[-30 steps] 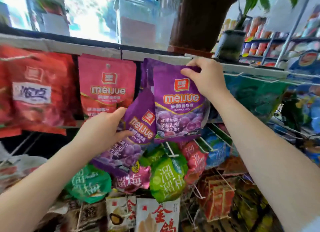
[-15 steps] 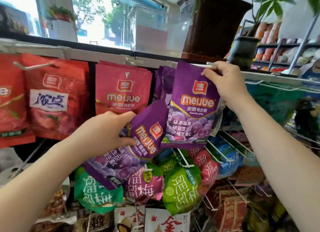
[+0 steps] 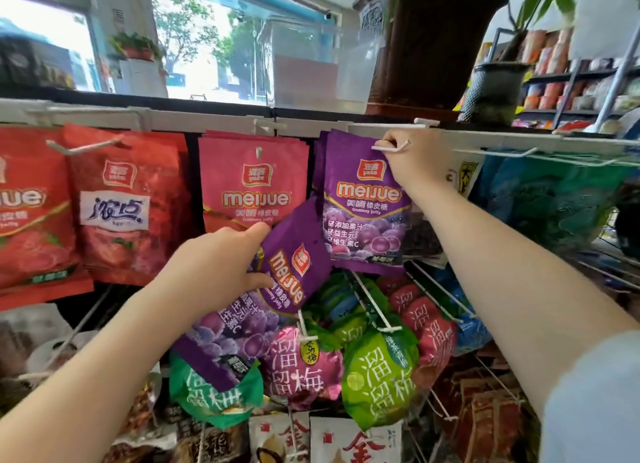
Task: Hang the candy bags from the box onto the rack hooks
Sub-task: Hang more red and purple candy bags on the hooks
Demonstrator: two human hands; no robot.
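While the view has been tipped up over the last second, so that the window and the top rail are now shown in full, the hanging purple bag point(image 3: 365, 206) has been brought square to the rack and upright, where a second ago it was tilted and held clear of the white hook point(image 3: 389, 147). By the look of it the bag's top is now at the hook, though whether the hole has actually been threaded cannot be told, since the spot is covered by the fingers. It is judged that this bag is all but hung and the next one is being readied.

From the left: red bags point(image 3: 128, 203) are seen hanging at nine o'clock, then pink bags point(image 3: 254, 182) on their own peg. The left hand point(image 3: 214, 265) is held low, at about seven o'clock of the hook, with the forearm running in from the lower left corner. Its fingers are curled round a second purple bag point(image 3: 277, 289), thumb on the printed face, and this bag is kept tilted, its top edge pointing toward one o'clock and overlapping the hung stack's lower left corner.

Further right, the right hand point(image 3: 412, 157) is raised to the rail, arm stretched up from the lower right. The top right corner of the hanging purple bag is pinched there, right at the hook's tip.
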